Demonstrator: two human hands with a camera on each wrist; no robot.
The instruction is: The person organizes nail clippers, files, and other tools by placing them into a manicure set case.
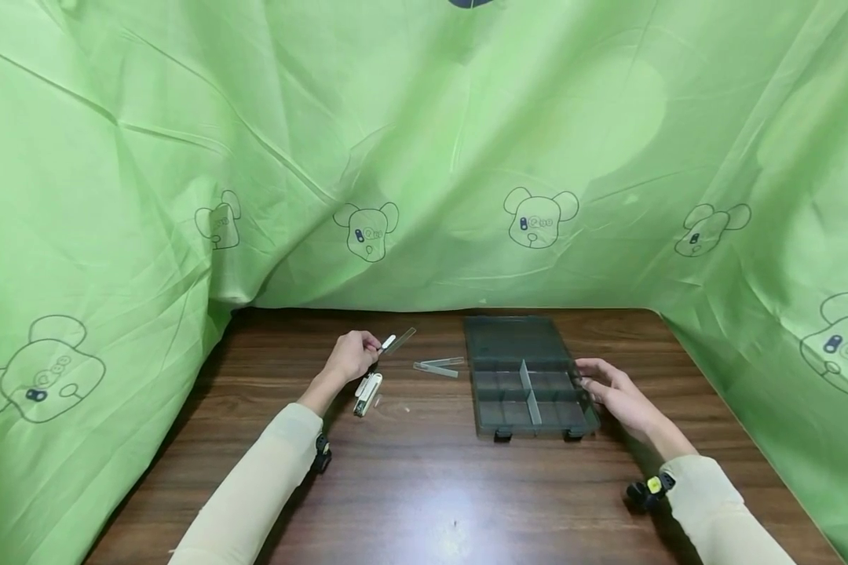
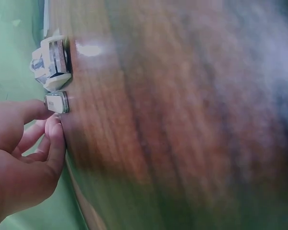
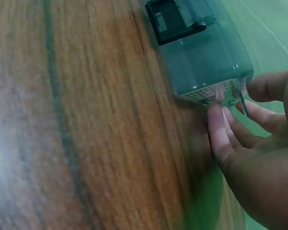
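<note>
My left hand [image 1: 352, 357] is at the left of the table, thumb and fingertips pinching a small white-ended tool [image 1: 389, 342]; its kind is unclear. In the left wrist view this tool [image 2: 57, 102] shows a pale, rounded end by the thumb tip. Just nearer lies a white-cased nail clipper [image 1: 369, 394], with another white piece against it. Over to the right, a smoky, see-through compartment box [image 1: 491, 428] lies with its lid [image 1: 512, 337] spread back. My right hand [image 1: 618, 396] grips the box's right side, thumb above and fingers lower on the wall.
Clear plastic strips [image 1: 436, 369] lie between the left hand and the box, and another clear strip [image 1: 401, 340] leans beside the white-ended tool. Dividers [image 1: 530, 392] stand in the box. A green printed curtain [image 1: 431, 157] hangs behind and beside the brown table [image 1: 410, 502].
</note>
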